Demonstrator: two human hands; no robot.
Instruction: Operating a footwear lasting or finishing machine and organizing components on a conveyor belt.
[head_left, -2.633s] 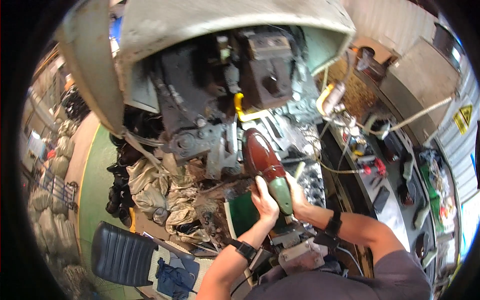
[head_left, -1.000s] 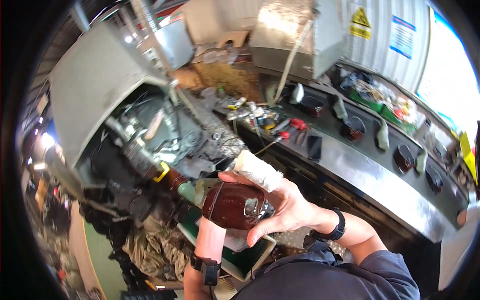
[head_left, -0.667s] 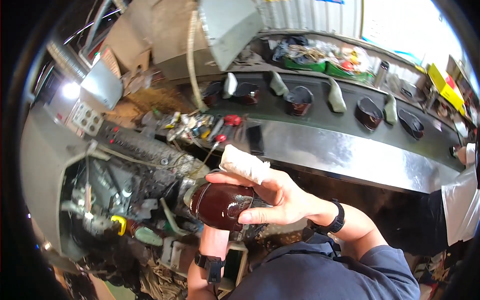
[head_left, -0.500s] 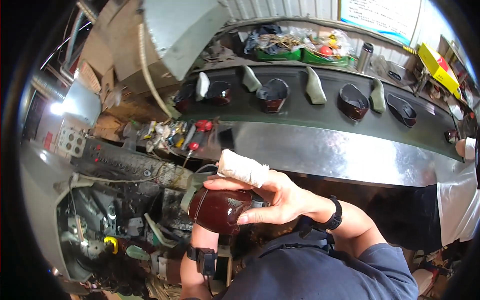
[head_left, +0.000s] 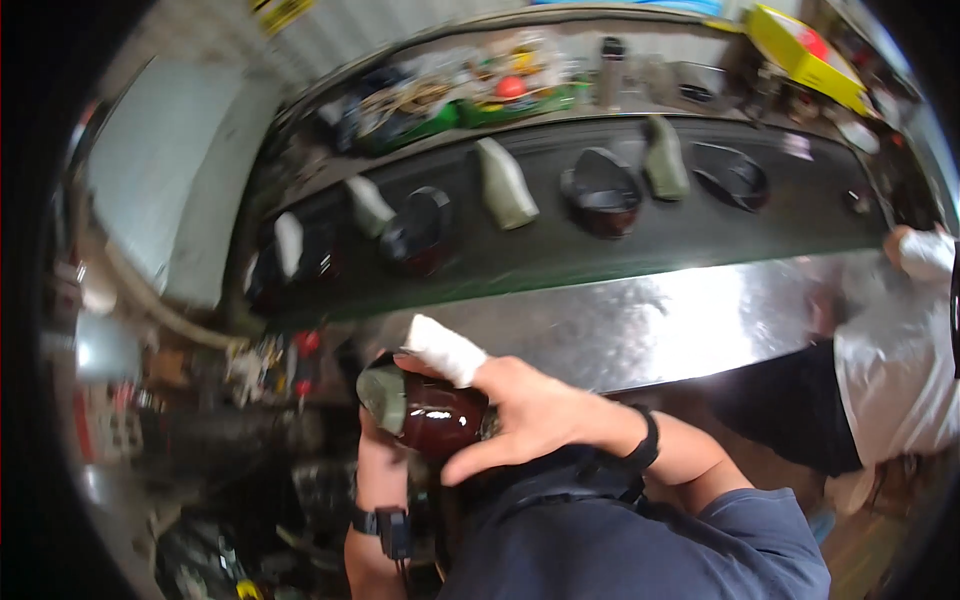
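Note:
A glossy dark red leather shoe upper (head_left: 440, 415) sits on a grey-green shoe last (head_left: 383, 398), held up in front of my chest. My left hand (head_left: 377, 440) comes up beneath and behind it, closed on the shoe; its fingers are mostly hidden. Over the far side of the upper lie the fingers of my right hand (head_left: 530, 410), a white wrapping (head_left: 445, 350) around one of them. The right thumb stretches along the near side, its tip just past the leather.
Ahead runs a dark conveyor belt (head_left: 545, 235) with several dark shoe uppers (head_left: 603, 190) and grey-green lasts (head_left: 505, 185). A metal ledge (head_left: 640, 320) borders it. Green trays (head_left: 520, 105), a flask (head_left: 612, 75) and a yellow box (head_left: 805, 60) stand beyond. Another person's gloved hand (head_left: 925, 250) is at right.
My view has swung, so the belt sits further left. The shoe has turned, showing the last's green end on its left. My right thumb has moved off the leather.

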